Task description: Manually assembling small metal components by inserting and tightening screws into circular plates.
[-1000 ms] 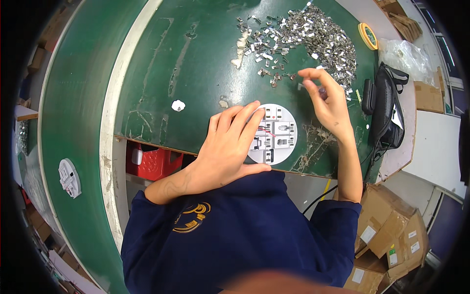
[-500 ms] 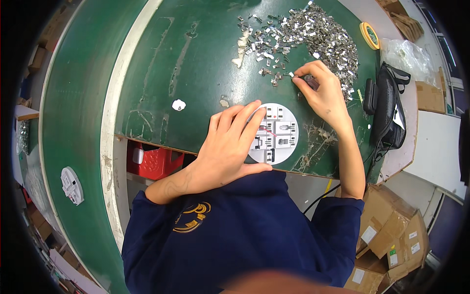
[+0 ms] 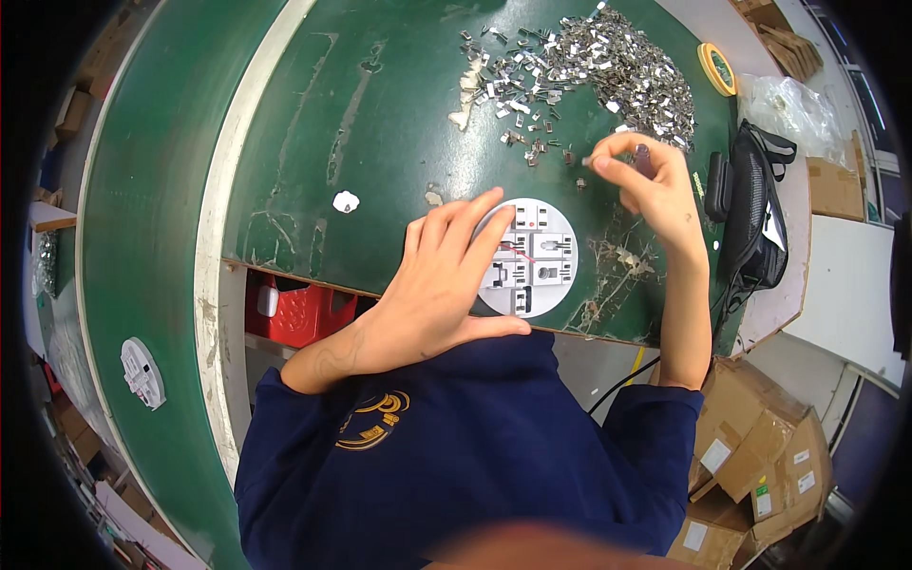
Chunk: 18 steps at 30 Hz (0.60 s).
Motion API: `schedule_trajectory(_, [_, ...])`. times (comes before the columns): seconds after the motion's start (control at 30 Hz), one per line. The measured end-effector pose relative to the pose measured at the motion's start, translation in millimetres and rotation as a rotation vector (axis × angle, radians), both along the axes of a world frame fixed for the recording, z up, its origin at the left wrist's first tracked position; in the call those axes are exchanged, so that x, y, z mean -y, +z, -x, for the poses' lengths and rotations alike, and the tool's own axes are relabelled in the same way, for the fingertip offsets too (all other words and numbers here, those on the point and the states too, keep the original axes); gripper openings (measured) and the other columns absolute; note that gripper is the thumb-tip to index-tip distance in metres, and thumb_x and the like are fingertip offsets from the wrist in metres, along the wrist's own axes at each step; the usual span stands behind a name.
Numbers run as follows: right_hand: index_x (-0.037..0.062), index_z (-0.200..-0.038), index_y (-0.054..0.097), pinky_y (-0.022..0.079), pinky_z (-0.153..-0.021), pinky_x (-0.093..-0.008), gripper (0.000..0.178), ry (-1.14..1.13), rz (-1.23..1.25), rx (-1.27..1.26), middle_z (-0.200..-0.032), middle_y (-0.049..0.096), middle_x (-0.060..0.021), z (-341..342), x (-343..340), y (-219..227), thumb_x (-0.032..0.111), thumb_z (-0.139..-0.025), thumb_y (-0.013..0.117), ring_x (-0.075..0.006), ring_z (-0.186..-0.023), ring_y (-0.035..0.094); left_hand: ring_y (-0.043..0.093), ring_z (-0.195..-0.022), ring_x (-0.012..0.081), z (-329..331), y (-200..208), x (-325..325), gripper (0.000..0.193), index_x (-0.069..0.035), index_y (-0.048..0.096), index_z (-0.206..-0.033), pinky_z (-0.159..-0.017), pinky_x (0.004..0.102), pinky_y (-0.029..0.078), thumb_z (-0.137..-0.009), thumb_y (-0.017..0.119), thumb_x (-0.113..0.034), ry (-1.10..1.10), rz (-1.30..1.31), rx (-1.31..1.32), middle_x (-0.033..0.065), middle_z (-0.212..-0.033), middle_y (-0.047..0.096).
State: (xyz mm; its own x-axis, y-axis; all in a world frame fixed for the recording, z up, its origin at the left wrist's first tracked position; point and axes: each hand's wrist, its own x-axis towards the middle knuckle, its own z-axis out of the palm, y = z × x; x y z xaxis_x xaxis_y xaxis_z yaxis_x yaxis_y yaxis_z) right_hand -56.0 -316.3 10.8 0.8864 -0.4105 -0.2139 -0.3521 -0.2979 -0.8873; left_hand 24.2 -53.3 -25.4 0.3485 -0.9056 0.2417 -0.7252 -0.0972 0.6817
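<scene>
Round white plastic disc stays under the left hand as the right draws back from the loose parts

The round white plastic disc [image 3: 544, 258] lies near the front edge of the green worn-topped table [image 3: 408, 123], with pale blocks, slotted fittings and a thin red wire [image 3: 521, 254] showing on its face. Its place is unchanged over the last second. The left hand [image 3: 432, 275] rests palm down across its left side, fingers spread wide, thumb reaching along the near edge.

What has changed is the right hand [image 3: 662, 195]: half a second ago its fingertips were at the near fringe of the heap of small silvery metal parts [image 3: 646, 85]; now they are slightly nearer and farther right, off the table's scattered pieces. Thumb and forefinger are narrow, almost meeting, with a tiny greyish fleck at their tips; blur means I cannot tell whether it is gripped. A dark purplish patch among the fingers is also unclear.

My judgement is that this was a pick from the heap, while work on the disc itself has paused, since its fittings look the same.
</scene>
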Motion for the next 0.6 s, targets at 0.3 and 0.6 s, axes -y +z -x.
schedule_trajectory(0.3, [0.0013,-0.091,0.071,0.023,-0.042,-0.0188,0.013,0.235,-0.548,-0.101,-0.075,0.064,0.0035,6,-43,18,0.014,-0.090,0.071,0.0020,-0.049,0.038,0.065,-0.099,0.0249,-5,-1,23,0.038,0.001,0.067,-0.112,-0.084,0.0332,0.052,-0.076,0.080,-0.002,0.103,0.452,-0.282,0.0143,-0.112,0.066])
schedule_trajectory(0.6, [-0.0025,-0.094,0.069,0.024,-0.045,-0.0199,0.011,0.142,-0.244,0.015,-0.086,0.065,-0.0019,15,-63,23,0.002,-0.085,0.073,0.0012,-0.051,0.038,0.069,-0.087,0.0210,-1,1,23,0.024,0.002,0.071,-0.099,-0.075,0.0296,0.055,-0.077,0.076,0.008,0.179,0.530,-0.399,0.0134,-0.096,0.072])
